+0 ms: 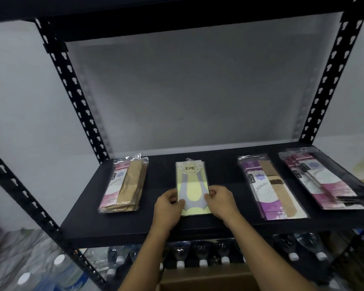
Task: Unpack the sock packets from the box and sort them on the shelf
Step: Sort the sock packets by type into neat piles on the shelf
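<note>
Black metal shelving stands against a pale grey wall (pixel 187 91), seen from above and in front. Nearest, at the bottom edge, is the top of a brown cardboard box (pixel 204 279). Just beyond it, under the shelf board, a row of clear plastic bottles (pixel 202 255) with white caps lies on its side. Two bare forearms reach up from below to the middle of the black shelf board (pixel 160 225). The left hand (pixel 168 206) and right hand (pixel 221 201) grip the near end of a yellow sock packet (pixel 192 185), fingers curled round its left and right edges and thumbs on top. The packet lies flat on the board, pointing away, with a round label reading ENE at its far end. To its left, apart from it, sits a stack of beige sock packets (pixel 125 185) with pink card. To its right lies a stack of purple-carded packets (pixel 269 190), and further right, at the board's end, a fanned pile of pink-carded packets (pixel 324 181). Perforated black uprights (pixel 72 85) rise at the corners.
</note>
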### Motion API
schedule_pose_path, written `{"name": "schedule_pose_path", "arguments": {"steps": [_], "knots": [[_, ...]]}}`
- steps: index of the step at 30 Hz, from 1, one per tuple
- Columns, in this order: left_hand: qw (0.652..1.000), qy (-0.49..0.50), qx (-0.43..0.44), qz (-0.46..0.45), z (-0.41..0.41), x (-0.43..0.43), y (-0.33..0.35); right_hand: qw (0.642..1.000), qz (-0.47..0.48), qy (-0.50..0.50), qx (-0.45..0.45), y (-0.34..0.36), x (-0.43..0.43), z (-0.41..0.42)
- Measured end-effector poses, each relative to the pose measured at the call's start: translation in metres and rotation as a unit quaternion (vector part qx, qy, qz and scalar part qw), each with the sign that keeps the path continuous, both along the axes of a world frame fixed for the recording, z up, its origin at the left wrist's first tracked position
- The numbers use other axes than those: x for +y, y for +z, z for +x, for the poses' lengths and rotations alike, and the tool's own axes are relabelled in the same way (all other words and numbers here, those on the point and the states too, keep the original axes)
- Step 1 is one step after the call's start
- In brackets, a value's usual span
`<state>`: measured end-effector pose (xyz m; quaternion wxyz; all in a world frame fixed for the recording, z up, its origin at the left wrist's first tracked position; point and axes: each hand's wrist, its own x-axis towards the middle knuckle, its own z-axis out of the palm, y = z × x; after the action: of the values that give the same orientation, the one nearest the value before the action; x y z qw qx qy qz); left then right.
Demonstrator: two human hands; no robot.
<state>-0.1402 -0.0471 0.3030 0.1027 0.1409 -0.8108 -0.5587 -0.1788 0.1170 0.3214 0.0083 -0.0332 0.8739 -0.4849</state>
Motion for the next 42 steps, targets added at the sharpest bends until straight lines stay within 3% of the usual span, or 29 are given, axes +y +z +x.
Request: {"name": "schedule_pose_path", "arguments": {"steps": [20,25,28,35,42], "knots": [[0.999,0.045,-0.003,-0.014,-0.019,-0.031,0.01,0.999,0.034,-0.006,0.009,0.001,-0.036,-0.029],[0.986,0.074,0.114,-0.095,-0.001,0.003,0.026,0.999,0.009,-0.035,0.038,0.013,0.003,-0.02],[0.983,0.033,0.161,-0.079,0.008,0.045,0.027,0.995,0.011,-0.067,0.074,0.02,0.04,-0.013],[0.991,-0.111,0.077,-0.009,0.0,0.151,0.011,0.978,0.067,-0.152,0.127,0.024,0.15,0.003],[0.99,-0.139,0.007,0.019,-0.018,0.201,0.007,0.982,0.101,-0.158,0.03,0.007,0.203,0.006]]}}
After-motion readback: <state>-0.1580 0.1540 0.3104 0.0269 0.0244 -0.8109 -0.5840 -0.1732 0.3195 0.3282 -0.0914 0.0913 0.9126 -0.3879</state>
